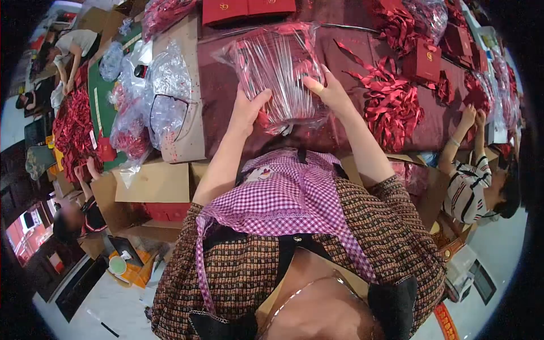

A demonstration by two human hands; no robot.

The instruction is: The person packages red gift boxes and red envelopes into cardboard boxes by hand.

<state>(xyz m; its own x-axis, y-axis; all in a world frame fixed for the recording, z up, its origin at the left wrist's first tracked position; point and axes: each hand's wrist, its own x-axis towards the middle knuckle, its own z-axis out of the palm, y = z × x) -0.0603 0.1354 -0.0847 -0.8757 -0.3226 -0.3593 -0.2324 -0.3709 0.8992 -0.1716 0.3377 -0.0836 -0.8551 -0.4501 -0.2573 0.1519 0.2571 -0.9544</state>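
A clear plastic bag [280, 71] packed with red items is held up in front of me, over the dark red tablecloth. Glare and creases in the film hide what exactly the items are. The bag's lower end is gathered into a small knot or twist. My left hand [251, 109] grips its left side, thumb on the front. On the right side, my right hand [330, 93] holds the bag the same way, thumb on the film. Just beyond the bag lie red boxes with gold lettering [249, 8].
To the right are a heap of red ribbons [391, 107] and an upright red box [422, 61]. Crumpled clear plastic bags [170, 73] lie left. An open carton [153, 181] stands below the table edge. Co-workers sit at the right [470, 190] and at the left.
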